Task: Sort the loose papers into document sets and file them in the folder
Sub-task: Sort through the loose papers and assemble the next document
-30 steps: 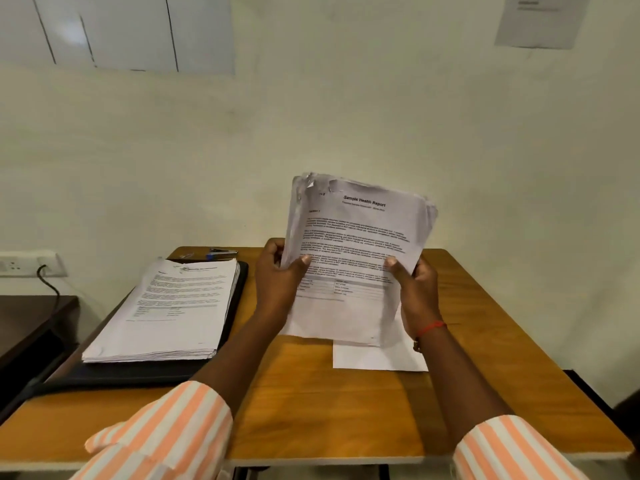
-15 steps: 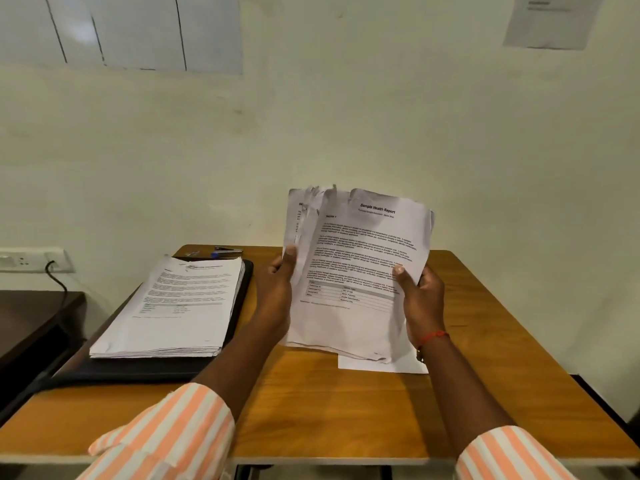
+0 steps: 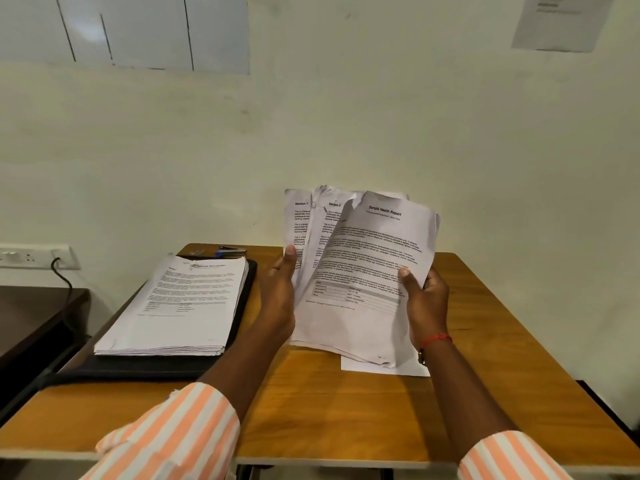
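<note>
Left hand (image 3: 280, 296) and right hand (image 3: 426, 301) both grip fanned papers (image 3: 360, 258) above table (image 3: 311, 410). Stack (image 3: 187, 299) sits on folder (image 3: 138, 370).

White papers (image 3: 360, 271), black folder (image 3: 145, 370), orange-striped sleeves (image 3: 180, 434), brown table (image 3: 346, 420)

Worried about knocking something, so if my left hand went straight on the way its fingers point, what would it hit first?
Probably nothing before the cream painted wall: the left hand, gripping fanned white printed sheets, points up and away; depth is unclear.
</note>
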